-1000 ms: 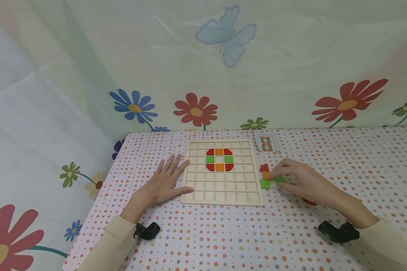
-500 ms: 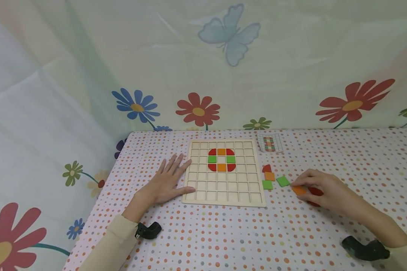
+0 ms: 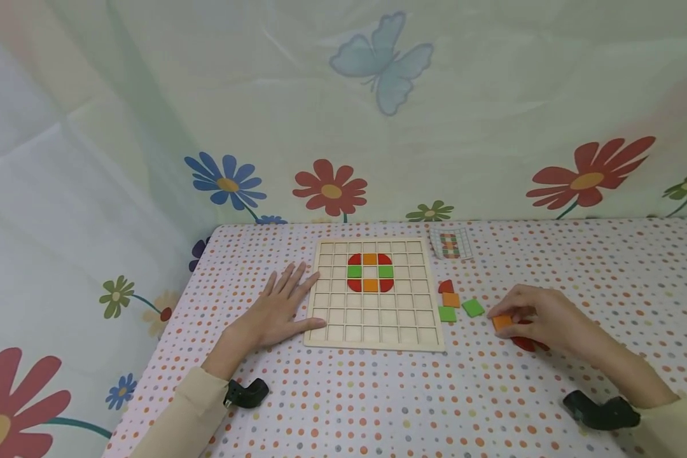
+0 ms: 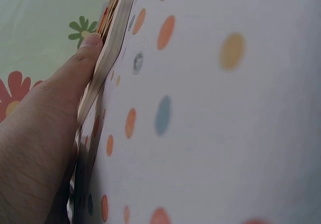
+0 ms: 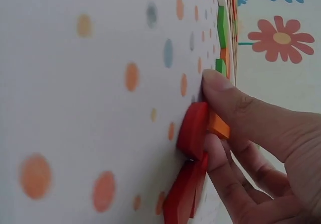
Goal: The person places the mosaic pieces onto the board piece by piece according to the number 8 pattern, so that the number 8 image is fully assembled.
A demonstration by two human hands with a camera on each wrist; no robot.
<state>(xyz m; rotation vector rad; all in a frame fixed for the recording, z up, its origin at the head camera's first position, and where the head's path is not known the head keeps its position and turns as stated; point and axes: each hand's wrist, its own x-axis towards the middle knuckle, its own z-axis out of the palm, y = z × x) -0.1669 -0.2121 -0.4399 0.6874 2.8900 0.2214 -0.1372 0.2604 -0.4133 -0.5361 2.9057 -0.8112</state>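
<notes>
A pale wooden grid board (image 3: 343,315) lies on the table, with red quarter-round, orange and green square tiles set as a ring in its upper cells. My left hand (image 3: 275,315) lies spread at its left side, fingertips and thumb on the rim; in the left wrist view the thumb (image 4: 83,63) lies along the board's edge. To the right of the board, my right hand (image 3: 541,318) pinches an orange square tile (image 3: 502,322) between thumb and fingers. Red pieces (image 5: 194,131) lie right beside those fingers, partly hidden by the hand in the head view.
Between board and right hand lie a red quarter-round piece (image 3: 446,286), an orange tile (image 3: 451,299) and two green tiles, one (image 3: 472,308) turned askew. A pattern card (image 3: 450,243) sits at the board's far right corner. Behind the dotted tablecloth hangs a flowered curtain (image 3: 481,95).
My right hand has let go of a green tile near the small row of pieces, shifted right and towards me, and taken hold of the orange tile. The left hand stays put.
</notes>
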